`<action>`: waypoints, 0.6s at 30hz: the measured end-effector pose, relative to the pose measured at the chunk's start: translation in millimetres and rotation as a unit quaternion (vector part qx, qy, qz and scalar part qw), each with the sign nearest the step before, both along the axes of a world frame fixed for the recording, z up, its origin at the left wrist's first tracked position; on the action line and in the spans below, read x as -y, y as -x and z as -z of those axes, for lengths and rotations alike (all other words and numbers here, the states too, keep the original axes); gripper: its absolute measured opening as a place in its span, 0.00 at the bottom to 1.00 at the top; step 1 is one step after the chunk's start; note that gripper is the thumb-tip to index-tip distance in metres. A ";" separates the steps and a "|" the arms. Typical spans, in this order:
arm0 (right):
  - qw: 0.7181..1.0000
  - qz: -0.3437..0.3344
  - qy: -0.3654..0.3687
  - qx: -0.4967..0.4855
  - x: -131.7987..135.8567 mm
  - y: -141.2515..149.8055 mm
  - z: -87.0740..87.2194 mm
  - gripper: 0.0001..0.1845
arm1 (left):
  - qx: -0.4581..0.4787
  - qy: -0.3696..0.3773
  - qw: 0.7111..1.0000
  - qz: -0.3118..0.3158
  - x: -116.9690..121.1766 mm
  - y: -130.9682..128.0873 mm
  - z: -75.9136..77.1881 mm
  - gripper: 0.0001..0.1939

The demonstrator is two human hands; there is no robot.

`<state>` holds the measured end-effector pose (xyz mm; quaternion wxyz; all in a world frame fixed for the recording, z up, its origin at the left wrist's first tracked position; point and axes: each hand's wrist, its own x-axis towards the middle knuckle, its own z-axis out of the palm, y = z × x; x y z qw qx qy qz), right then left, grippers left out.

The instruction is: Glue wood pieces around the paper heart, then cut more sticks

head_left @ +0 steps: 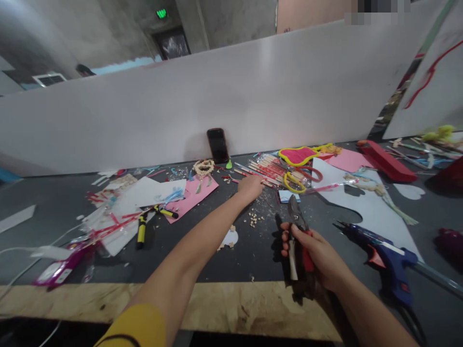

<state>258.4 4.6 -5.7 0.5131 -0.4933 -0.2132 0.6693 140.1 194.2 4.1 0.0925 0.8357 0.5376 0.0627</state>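
My left hand (250, 188) reaches to the far middle of the bench, fingers curled down at the near edge of a pile of red-patterned wooden sticks (266, 168); what the fingertips hold is hidden. In front of me my right hand (314, 253) grips pruning shears (306, 253) with red handles, their blades pointing away. A pale stick-like piece (292, 260) shows beside the handle, under the fingers. Small cut wooden bits (254, 220) lie scattered between my hands. Near my left forearm is a white rounded cutout (231, 237) with wooden bits along its edge.
A blue glue gun (388, 262) lies to the right, over white paper (383, 217). Scissors (294, 183), a beaded ring (203, 167) and a phone (217, 144) stand or lie further back. Leftward are yellow-black pliers (141, 231) and a purple glue gun (61, 270) with a cord.
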 end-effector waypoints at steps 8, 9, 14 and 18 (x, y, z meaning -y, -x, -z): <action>1.000 -0.014 0.006 -0.002 -0.8 -1.5 1.9 0.12 | -0.014 -0.006 1.000 0.008 3.8 -0.3 2.3 0.13; 1.000 -0.017 0.005 -0.003 -0.6 -1.6 1.6 0.12 | -0.012 -0.005 1.000 0.015 7.9 2.8 -0.3 0.13; 1.000 -0.017 0.008 0.006 0.4 1.3 -1.5 0.12 | 0.006 0.019 0.998 0.061 41.4 32.9 -10.7 0.11; 0.999 -0.020 0.015 0.022 0.8 4.4 -2.5 0.13 | 0.026 0.055 0.995 0.080 63.2 56.9 -7.1 0.09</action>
